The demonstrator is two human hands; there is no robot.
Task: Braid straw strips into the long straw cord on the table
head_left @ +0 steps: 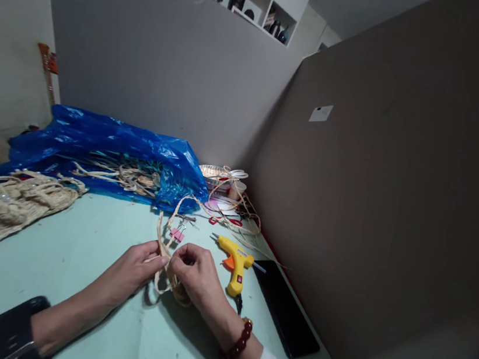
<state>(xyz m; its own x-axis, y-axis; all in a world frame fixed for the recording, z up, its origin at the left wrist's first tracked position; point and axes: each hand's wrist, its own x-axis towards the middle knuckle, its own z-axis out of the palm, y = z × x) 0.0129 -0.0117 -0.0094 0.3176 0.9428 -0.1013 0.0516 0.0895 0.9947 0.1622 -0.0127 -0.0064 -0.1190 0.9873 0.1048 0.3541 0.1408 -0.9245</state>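
Both hands are together over the table, working on a pale straw cord (160, 229). My left hand (140, 263) is closed, with thumb and fingers pinching the cord. My right hand (193, 269) is curled right beside it, its fingertips pinching the same cord. Loops of straw hang below the fingers, partly hidden by the right hand. A pink binder clip (177, 235) sits just beyond the fingertips. To the right lies a yellow glue gun (237, 264) with an orange trigger and a glue stick in its back.
A blue plastic bag (126, 129) full of straw strands lies at the back. At left is a woven straw piece (10, 208). Red-handled scissors (234, 222) and a small cup (237, 190) are at the back right. A black flat object (286, 309) lies by the right partition (376, 180).
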